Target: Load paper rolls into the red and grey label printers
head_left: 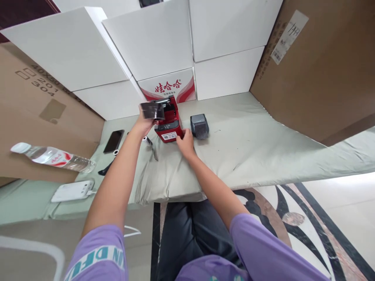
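A small red printer [170,124] stands on the grey-green padded cloth [249,148] in front of me. My left hand [144,124] grips its dark lid [152,110], which is swung up and out to the left. My right hand [185,142] rests against the printer's lower right corner, fingers touching the red body. A dark grey device [199,125] sits just right of the printer, close to my right hand. A small white paper roll [144,138] lies beside my left wrist.
White boxes [152,43] are stacked behind the printer, one with red lettering [170,86]. Brown cardboard [322,70] leans at right and left. A black phone [113,141], a water bottle [52,157] and a white power bank [72,191] lie to the left.
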Motion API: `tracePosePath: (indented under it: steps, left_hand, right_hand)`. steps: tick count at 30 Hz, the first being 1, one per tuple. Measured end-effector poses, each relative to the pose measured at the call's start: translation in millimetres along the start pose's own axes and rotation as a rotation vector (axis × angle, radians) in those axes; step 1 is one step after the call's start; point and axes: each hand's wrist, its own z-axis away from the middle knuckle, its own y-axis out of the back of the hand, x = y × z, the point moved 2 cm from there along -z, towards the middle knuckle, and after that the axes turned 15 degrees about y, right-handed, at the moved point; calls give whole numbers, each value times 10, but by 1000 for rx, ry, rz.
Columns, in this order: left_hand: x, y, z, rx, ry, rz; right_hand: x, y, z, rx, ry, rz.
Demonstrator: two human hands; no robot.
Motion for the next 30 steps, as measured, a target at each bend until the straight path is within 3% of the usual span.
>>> tracePosePath:
  steps: [5,8,12,17,23,30]
  left_hand:
    - [2,-147,-395,-55,-218,-516]
    - [-10,-186,-579,-131,-259,-763]
    - [-120,-195,-674,-164,-263,-755]
    - [-271,-208,-684,-80,-273,-611]
    - [-271,-255,-701,-33,-280,-783]
    - [-181,-256,-503,118,-278,-964]
  right_hand:
    - [7,4,-4,-4,26,11]
    - [15,3,-3,-14,22,4]
    - [24,2,-4,-7,20,8]
    - [53,-4,-13,-37,29,28]
    - [108,-27,-17,-25,51,8]
    - [97,-22,-18,-11,47,-11]
